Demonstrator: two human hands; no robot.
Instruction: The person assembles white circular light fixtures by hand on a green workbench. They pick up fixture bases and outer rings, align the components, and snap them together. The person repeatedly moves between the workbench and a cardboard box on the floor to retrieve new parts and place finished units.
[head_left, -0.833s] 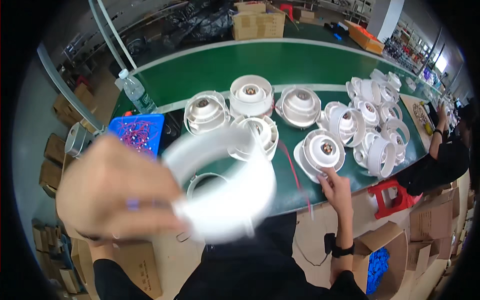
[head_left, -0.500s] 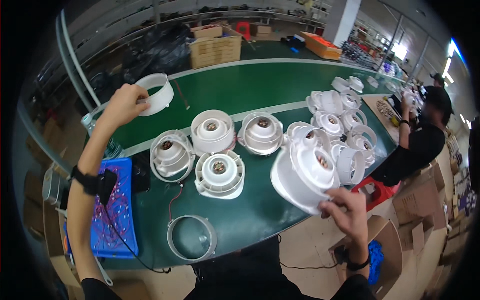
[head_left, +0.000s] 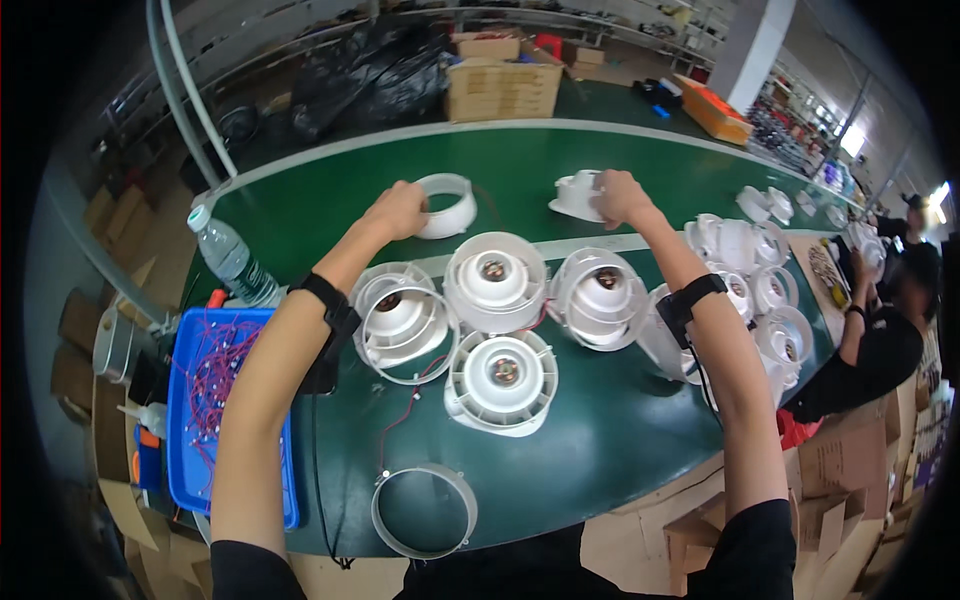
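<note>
At the far side of the bench, my left hand (head_left: 402,208) grips the left rim of a white plastic ring (head_left: 452,218) over the green belt. Farther right, my right hand (head_left: 622,197) is closed on the right end of a white fan housing (head_left: 576,196) at the belt; its fingers are partly hidden. Nearer me stand several white fan housings with copper-coloured motor centres, among them a ribbed one (head_left: 503,375) in front. One left housing (head_left: 400,325) has a ring around it. A separate white ring (head_left: 424,510) lies near the front edge.
A blue tray (head_left: 285,450) of red wires and a water bottle (head_left: 232,258) stand at left. More white housings (head_left: 735,245) crowd the right side, partly behind my right forearm. Beyond them sits a co-worker (head_left: 880,335). A cardboard box (head_left: 503,90) stands past the belt.
My left hand has carried the ring to the right, away from the bottle. My right hand has moved from the near right to the far belt, where it holds a white housing. The view has shifted.
</note>
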